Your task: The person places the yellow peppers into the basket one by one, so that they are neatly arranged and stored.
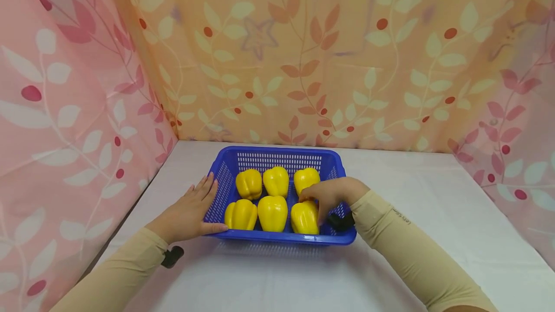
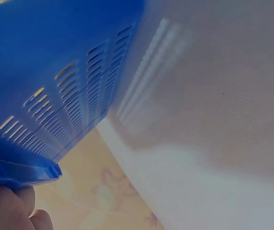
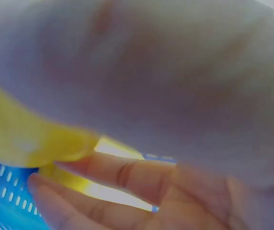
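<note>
Six-sided no more than two rows of glossy yellow bell peppers fill the blue plastic basket (image 1: 286, 238), among them a front middle pepper (image 1: 272, 214). My right hand (image 1: 331, 195) reaches over the basket's right side and grips the front right bell pepper (image 1: 305, 218), thumb and fingers about it. In the right wrist view, fingertips (image 3: 86, 165) touch a yellow pepper (image 3: 36, 143), and the palm covers much of the picture. My left hand (image 1: 191, 211) rests on the basket's left rim, fingers straight, thumb along the front corner. The left wrist view shows the basket's slotted wall (image 2: 74, 91).
The basket stands on a white-covered table (image 1: 403, 182). Behind it hangs a floral orange curtain (image 1: 277, 61), with pink floral cloth (image 1: 65, 110) along the left and right sides. A dark wrist device (image 1: 172, 257) sits at the left cuff.
</note>
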Demonstrator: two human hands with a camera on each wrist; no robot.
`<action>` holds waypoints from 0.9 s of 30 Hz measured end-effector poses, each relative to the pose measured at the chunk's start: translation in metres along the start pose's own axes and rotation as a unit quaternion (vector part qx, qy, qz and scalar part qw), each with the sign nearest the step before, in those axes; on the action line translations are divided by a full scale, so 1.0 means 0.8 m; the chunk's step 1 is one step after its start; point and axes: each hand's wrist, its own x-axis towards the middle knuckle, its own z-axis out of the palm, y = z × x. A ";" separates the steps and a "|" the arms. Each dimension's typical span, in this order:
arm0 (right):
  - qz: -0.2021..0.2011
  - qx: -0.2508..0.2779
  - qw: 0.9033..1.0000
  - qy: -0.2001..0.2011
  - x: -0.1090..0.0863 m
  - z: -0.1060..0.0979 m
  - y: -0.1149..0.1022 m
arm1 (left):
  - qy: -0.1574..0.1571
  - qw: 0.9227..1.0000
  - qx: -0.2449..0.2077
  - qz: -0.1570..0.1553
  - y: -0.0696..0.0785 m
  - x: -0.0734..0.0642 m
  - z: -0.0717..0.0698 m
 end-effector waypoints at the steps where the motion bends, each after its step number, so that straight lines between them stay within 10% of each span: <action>1: -0.004 0.005 1.000 0.005 -0.001 -0.002 0.000 | -0.001 1.000 0.000 0.000 -0.001 0.000 0.000; 27: -0.061 -0.007 0.978 0.200 -0.063 -0.068 0.048 | -0.049 0.998 0.023 -0.030 -0.016 0.016 -0.037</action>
